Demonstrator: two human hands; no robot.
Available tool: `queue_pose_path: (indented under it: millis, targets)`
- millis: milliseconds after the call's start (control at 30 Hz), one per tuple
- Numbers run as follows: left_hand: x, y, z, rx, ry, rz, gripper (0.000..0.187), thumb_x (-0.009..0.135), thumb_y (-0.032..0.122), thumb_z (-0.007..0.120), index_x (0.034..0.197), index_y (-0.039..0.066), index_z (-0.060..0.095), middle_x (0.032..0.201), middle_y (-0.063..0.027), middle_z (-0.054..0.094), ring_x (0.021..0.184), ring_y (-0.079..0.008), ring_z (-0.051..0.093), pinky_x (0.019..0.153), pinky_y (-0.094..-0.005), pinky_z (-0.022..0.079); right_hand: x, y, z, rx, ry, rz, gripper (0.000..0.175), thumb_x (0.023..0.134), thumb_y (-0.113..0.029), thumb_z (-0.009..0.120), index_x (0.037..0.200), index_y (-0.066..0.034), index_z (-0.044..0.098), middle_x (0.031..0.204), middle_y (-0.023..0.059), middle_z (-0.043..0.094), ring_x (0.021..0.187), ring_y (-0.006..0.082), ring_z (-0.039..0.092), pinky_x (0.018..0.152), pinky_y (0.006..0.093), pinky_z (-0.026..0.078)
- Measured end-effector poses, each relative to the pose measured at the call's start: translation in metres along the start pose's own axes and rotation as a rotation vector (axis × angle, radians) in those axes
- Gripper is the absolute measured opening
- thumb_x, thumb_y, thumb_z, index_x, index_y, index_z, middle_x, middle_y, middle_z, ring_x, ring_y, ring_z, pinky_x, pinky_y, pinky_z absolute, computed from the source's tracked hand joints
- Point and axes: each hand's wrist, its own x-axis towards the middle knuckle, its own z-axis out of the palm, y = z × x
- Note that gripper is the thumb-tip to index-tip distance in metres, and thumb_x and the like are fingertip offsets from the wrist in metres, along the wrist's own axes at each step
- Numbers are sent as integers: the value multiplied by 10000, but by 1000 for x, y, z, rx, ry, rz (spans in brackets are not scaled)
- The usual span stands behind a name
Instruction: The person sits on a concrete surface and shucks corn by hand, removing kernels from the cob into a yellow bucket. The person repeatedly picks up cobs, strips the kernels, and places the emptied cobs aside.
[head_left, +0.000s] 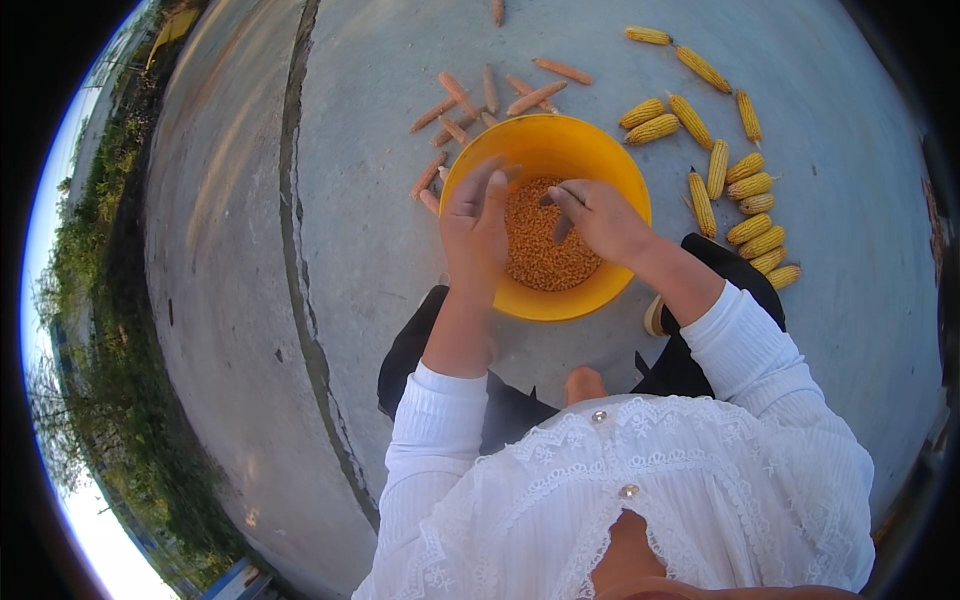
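Observation:
A yellow plastic bucket (540, 307) stands on the ground between my knees. Loose orange corn kernels (551, 247) cover its bottom. My left hand (474, 225) is over the bucket's left rim, blurred, with thumb and fingers apart and no object visible in it. Across from it, my right hand (606, 219) reaches over the right side of the opening, its fingers pointing left and spread above the kernels. Nothing shows between those fingers, though the palm is turned from view. The hands do not touch each other.
Bare, shelled corncobs (453, 91) lie scattered beyond and left of the bucket. Several yellow ears of corn (699, 202) lie to the right, some in a row near my right knee. A crack (298, 217) runs through the concrete ground (360, 225). Shrubs (127, 420) border the left side.

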Motion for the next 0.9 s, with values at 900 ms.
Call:
queue_pose_path:
  millis: [900]
  targets:
    - [-7, -48, -6, 1086, -805, -166, 549, 939, 316, 605, 1441, 163, 445, 1341, -90, 574, 1263, -267, 531, 1031, -511, 388, -101, -92, -114, 612, -824, -1085, 490, 976, -296, 549, 1367, -28, 424, 974, 122, 713, 786, 199, 717, 796, 317, 584]
